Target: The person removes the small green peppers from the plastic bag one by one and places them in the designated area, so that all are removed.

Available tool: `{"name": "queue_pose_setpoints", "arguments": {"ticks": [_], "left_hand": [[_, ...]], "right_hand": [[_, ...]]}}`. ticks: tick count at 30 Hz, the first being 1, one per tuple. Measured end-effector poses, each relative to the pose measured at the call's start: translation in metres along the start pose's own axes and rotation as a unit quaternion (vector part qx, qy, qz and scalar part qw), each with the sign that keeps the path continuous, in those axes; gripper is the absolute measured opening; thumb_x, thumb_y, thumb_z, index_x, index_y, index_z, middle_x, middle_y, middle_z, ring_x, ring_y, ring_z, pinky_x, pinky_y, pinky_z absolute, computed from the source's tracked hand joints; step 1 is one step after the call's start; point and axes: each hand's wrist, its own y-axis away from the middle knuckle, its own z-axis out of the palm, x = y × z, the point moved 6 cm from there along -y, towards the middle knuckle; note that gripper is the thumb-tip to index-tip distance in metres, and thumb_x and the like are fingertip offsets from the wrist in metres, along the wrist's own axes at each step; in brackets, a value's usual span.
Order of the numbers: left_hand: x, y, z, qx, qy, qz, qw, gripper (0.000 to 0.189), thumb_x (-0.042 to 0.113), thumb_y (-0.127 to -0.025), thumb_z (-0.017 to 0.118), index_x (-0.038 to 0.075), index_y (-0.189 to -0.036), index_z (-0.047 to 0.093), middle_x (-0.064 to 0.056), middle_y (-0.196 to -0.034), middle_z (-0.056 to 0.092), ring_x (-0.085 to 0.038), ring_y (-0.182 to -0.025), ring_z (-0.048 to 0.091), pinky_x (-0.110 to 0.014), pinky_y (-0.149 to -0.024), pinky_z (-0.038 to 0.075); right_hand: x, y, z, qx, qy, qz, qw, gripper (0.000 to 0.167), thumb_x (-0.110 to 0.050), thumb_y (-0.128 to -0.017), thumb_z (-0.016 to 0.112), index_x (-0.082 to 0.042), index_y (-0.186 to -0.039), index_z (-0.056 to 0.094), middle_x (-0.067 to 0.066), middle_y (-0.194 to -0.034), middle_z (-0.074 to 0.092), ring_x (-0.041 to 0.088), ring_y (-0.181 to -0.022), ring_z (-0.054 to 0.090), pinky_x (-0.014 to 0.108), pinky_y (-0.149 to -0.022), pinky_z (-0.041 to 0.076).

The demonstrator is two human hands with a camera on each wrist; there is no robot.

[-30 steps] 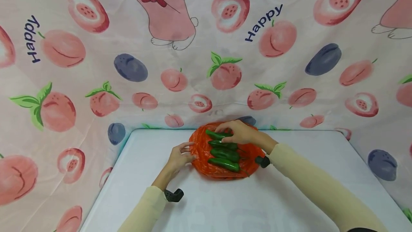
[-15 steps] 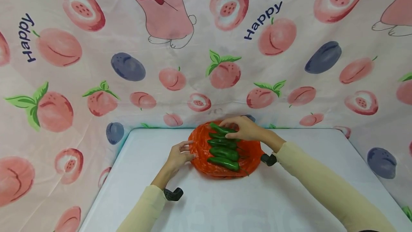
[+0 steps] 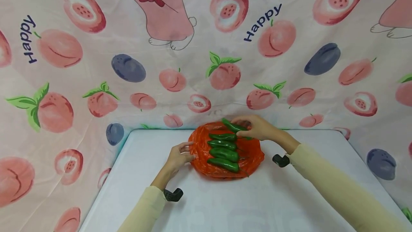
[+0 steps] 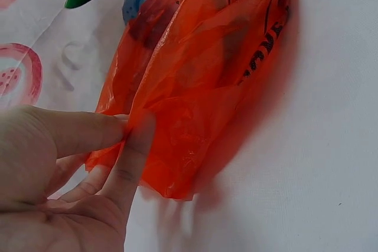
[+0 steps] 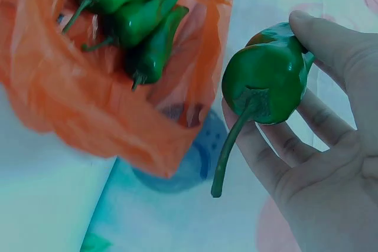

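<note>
My right hand holds a green chili pepper between thumb and fingers, raised over the back right of an orange plastic bag. In the right wrist view the pepper shows its stem end toward the camera, with a long stem hanging down. Several other green peppers lie side by side on the bag, their stems pointing right. At the bag's left edge is my left hand. The left wrist view shows its thumb and finger pinching the thin plastic.
The bag sits at the back of a white table. Right behind the table hangs a fruit-printed cloth. A dark wrist camera sits on the left wrist, another camera on the right.
My right hand has lifted the rearmost pepper off the others and carried it up and to the right. The left hand has stayed at the bag's edge.
</note>
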Motion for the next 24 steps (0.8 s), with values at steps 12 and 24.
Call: {"name": "queue_pose_setpoints", "arguments": {"ticks": [12, 24], "left_hand": [[-0.002, 0.001, -0.001, -0.001, -0.001, -0.003, 1.0000, 0.055, -0.010, -0.087, 0.073, 0.002, -0.139, 0.060, -0.021, -0.120, 0.061, -0.021, -0.090, 0.070, -0.043, -0.082, 0.062], [-0.002, -0.002, 0.000, 0.007, -0.006, 0.013, 0.9999, 0.055, -0.012, -0.084, 0.076, -0.001, -0.136, 0.062, -0.022, -0.116, 0.062, -0.016, -0.078, 0.068, -0.038, -0.074, 0.062]], "right_hand": [[0.013, 0.031, -0.028, 0.034, 0.044, 0.047, 0.9973, 0.044, -0.018, -0.089, 0.083, -0.012, -0.130, 0.069, 0.008, -0.113, 0.071, 0.029, -0.098, 0.066, 0.043, -0.081, 0.059], [0.043, 0.064, -0.045, 0.059, 0.056, 0.094, 0.9923, 0.042, -0.024, -0.090, 0.082, -0.019, -0.130, 0.069, 0.009, -0.115, 0.072, 0.029, -0.099, 0.067, 0.045, -0.080, 0.061]]}}
